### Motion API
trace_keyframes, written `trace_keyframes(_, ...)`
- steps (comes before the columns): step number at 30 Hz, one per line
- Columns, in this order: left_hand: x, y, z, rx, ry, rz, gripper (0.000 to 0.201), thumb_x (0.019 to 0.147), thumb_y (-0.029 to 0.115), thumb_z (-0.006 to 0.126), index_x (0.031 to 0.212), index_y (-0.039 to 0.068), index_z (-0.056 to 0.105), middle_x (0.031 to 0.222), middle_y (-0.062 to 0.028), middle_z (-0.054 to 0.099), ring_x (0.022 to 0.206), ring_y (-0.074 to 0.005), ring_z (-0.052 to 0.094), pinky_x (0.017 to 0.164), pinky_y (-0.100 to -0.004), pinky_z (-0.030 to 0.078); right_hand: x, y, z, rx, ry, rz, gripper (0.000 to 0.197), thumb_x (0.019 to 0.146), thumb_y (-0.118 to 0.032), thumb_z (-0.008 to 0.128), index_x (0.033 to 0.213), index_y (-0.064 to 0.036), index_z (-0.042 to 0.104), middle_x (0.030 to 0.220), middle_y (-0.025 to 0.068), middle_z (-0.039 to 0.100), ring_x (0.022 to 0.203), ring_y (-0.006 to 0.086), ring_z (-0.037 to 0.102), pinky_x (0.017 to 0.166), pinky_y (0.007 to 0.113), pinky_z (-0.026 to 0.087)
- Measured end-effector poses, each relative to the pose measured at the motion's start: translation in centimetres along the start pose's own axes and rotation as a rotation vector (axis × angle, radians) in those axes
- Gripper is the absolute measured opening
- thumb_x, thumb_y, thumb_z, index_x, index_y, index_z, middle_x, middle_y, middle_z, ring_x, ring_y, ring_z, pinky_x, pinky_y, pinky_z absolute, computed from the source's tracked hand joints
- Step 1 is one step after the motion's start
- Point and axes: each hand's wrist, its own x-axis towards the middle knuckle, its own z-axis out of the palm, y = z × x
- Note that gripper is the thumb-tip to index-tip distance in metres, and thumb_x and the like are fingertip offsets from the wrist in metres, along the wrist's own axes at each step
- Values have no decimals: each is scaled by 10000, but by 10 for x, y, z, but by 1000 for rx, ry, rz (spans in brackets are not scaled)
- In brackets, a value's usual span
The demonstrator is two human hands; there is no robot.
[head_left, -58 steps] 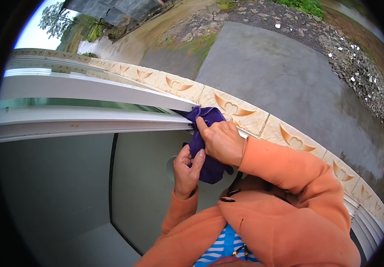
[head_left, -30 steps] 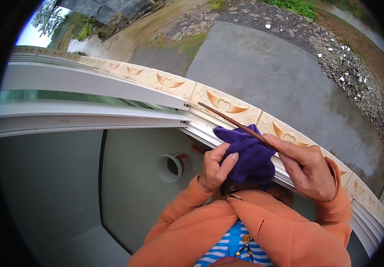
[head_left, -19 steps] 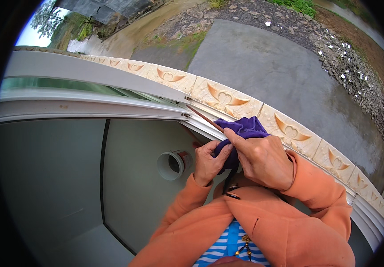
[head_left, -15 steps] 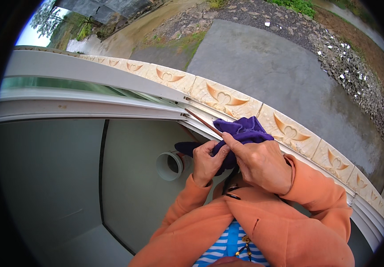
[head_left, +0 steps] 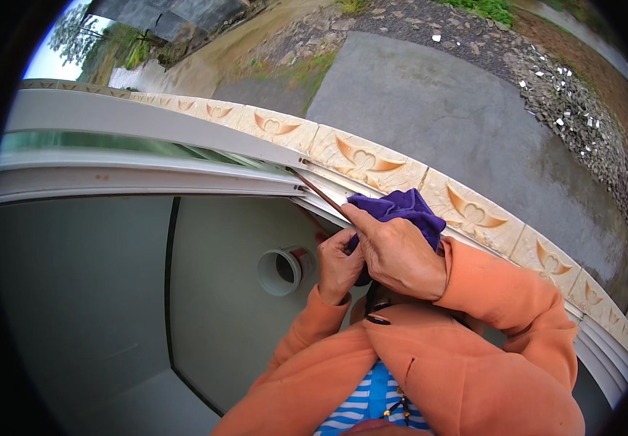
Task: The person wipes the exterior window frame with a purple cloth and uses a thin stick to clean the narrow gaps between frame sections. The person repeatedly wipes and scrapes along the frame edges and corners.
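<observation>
My right hand (head_left: 405, 256) grips a thin brown stick (head_left: 321, 193), its index finger stretched along the shaft. The stick's far tip meets the white window track (head_left: 339, 190), beside the end of the sliding window frame (head_left: 227, 168). A purple cloth (head_left: 408, 207) lies bunched over the track beyond my right hand. Just to the left, my left hand (head_left: 338, 267) is closed, thumb and fingers pinched on a fold of the cloth; part of that fold is hidden behind the hands.
Below, inside the window, a white bucket (head_left: 279, 272) stands on the pale floor (head_left: 219, 320). Patterned cream tiles (head_left: 368, 161) line the outer ledge. Farther out lie a grey concrete slab (head_left: 430, 109) and a heap of rubble (head_left: 583, 131).
My right hand has moved left and slightly up, carrying the stick's tip left along the track to the window frame's end. The dark cloth end left of my left hand has dropped from sight.
</observation>
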Motion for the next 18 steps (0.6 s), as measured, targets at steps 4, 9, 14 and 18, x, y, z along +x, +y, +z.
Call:
trace_keyframes(4, 0, -1, 1, -35, 22, -29, 99, 825, 49, 717, 854, -32, 668, 675, 18, 591, 670, -33, 478, 579, -247, 436, 15, 10, 14, 194, 153, -100, 258, 858, -20, 489, 1095, 81, 496, 660, 297, 581, 627, 486, 585, 547, 517, 440)
trace_keyframes(9, 0, 5, -1, 5, 26, 111, 121, 810, 41, 725, 891, -41, 687, 812, -39, 708, 784, -50, 585, 696, -252, 493, 30, 21, 33, 214, 121, -2, 271, 853, -5, 481, 1112, 73, 485, 706, 314, 593, 682, 494, 593, 577, 523, 445)
trace_keyframes(14, 0, 8, -3, -44, -4, -67, 147, 824, 55, 725, 922, -51, 696, 861, -48, 726, 818, -62, 607, 724, -263, 509, 68, 8, 28, 294, 104, -57, 328, 824, 18, 488, 1150, 54, 509, 751, 314, 615, 713, 491, 606, 617, 514, 467)
trace_keyframes(18, -1, 10, -4, -18, -4, -15, 141, 824, 43, 724, 930, -46, 695, 870, -40, 719, 816, -54, 595, 727, -253, 503, 52, -4, 6, 185, 17, -52, 428, 781, -11, 524, 1206, 33, 537, 750, 293, 629, 701, 425, 643, 572, 478, 476)
